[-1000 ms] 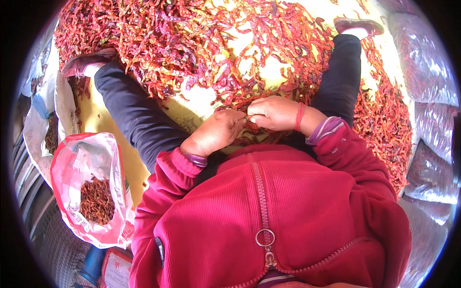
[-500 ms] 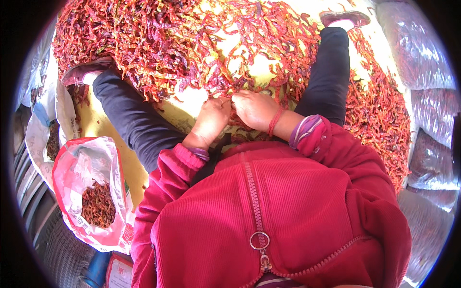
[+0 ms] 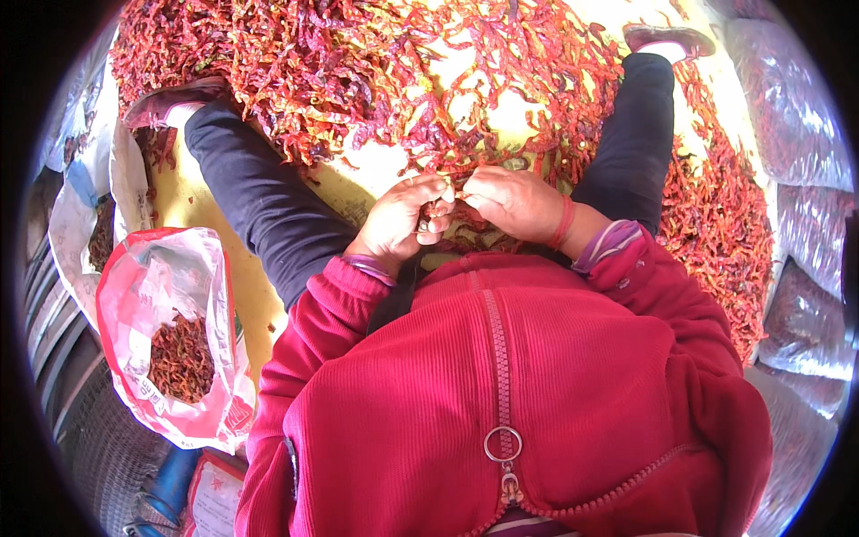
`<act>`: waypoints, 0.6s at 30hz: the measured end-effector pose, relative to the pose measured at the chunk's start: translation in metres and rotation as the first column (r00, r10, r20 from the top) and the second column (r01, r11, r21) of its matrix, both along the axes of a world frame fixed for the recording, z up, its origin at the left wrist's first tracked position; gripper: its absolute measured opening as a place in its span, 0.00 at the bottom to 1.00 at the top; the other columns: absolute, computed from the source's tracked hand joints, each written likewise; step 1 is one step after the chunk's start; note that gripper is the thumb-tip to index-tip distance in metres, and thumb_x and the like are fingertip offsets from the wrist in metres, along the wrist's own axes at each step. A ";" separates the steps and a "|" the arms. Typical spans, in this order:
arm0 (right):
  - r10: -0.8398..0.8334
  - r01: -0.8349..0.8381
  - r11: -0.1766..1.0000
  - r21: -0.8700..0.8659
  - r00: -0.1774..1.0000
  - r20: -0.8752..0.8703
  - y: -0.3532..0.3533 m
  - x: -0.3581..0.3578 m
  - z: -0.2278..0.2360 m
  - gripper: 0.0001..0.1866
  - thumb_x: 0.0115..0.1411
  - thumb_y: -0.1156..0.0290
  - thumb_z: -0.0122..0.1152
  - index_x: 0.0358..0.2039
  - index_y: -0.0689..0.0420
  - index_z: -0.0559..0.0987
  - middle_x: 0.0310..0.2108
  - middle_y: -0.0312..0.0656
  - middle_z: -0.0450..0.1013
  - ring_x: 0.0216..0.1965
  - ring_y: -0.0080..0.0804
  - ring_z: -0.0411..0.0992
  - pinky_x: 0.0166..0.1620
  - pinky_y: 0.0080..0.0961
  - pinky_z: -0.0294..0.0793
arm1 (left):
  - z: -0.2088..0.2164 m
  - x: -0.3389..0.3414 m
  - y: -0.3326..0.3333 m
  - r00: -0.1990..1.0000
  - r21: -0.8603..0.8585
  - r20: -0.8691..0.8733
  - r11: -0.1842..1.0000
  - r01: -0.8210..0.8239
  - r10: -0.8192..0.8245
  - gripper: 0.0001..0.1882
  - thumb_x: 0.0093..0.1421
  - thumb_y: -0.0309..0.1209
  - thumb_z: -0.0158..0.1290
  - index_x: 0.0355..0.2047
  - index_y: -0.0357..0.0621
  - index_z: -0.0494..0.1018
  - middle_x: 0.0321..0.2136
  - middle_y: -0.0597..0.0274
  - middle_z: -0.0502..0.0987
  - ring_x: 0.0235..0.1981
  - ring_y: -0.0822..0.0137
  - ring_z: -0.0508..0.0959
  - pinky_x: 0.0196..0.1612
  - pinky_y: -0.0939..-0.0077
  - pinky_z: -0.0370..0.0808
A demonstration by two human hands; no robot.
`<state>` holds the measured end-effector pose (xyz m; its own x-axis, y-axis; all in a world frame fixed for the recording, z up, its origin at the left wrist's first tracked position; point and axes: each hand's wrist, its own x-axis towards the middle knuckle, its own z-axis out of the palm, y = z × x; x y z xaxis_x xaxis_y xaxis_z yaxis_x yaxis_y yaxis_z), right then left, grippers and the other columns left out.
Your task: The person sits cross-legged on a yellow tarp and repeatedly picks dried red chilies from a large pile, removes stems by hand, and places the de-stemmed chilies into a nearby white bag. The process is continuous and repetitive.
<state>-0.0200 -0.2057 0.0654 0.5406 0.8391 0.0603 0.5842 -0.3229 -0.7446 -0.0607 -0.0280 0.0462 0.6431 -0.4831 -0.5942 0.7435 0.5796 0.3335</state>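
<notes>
Between my outstretched legs, my left hand point(image 3: 398, 219) is curled with its palm side partly turned up. Brownish-red dried chili pieces point(image 3: 436, 209) show within its bent fingers. My right hand point(image 3: 519, 204) meets it fingertip to fingertip, thumb and forefinger pinched together. Whatever small bit lies in that pinch is too small to make out. A broad spread of dried red chilies point(image 3: 304, 72) covers the yellow sheet point(image 3: 201, 201) beyond and beneath my hands.
To my left stands an open red-and-white bag point(image 3: 125, 331) with darker chili pieces point(image 3: 182, 358) inside. Filled clear plastic bags point(image 3: 787, 98) line the right side. More chilies point(image 3: 711, 242) lie outside my right leg. A blue cylindrical object point(image 3: 174, 483) is at lower left.
My left hand has rolled over, so its curled fingers and the chili pieces in them now show. Both hands sit slightly farther right in the picture, as the whole view has shifted.
</notes>
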 end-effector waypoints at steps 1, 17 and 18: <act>0.005 -0.005 1.000 -0.026 1.000 -0.029 -0.004 0.002 0.002 0.07 0.50 0.71 0.42 0.28 0.60 0.67 0.27 0.43 0.64 0.32 0.39 0.64 0.36 0.29 0.64 | 0.000 -0.001 0.001 1.000 -0.049 0.004 0.998 -0.026 0.026 0.05 0.51 0.28 0.42 0.22 0.39 0.64 0.12 0.65 0.62 0.10 0.75 0.61 0.08 0.87 0.52; -0.147 0.222 0.861 -0.458 0.970 0.195 0.006 0.084 -0.044 0.13 0.49 0.71 0.43 0.37 0.57 0.68 0.35 0.45 0.67 0.38 0.39 0.65 0.41 0.31 0.64 | -0.022 0.005 0.040 0.922 -0.163 0.384 0.987 0.006 0.058 0.10 0.42 0.26 0.43 0.25 0.33 0.66 0.20 0.60 0.67 0.16 0.76 0.64 0.17 0.87 0.58; -0.126 0.215 0.849 -0.482 0.969 0.212 0.011 0.090 -0.053 0.14 0.49 0.71 0.45 0.38 0.57 0.68 0.34 0.45 0.68 0.37 0.40 0.66 0.40 0.31 0.64 | -0.021 0.006 0.042 0.921 -0.181 0.382 0.983 -0.002 0.073 0.10 0.44 0.27 0.43 0.25 0.33 0.66 0.20 0.60 0.67 0.16 0.76 0.64 0.16 0.88 0.58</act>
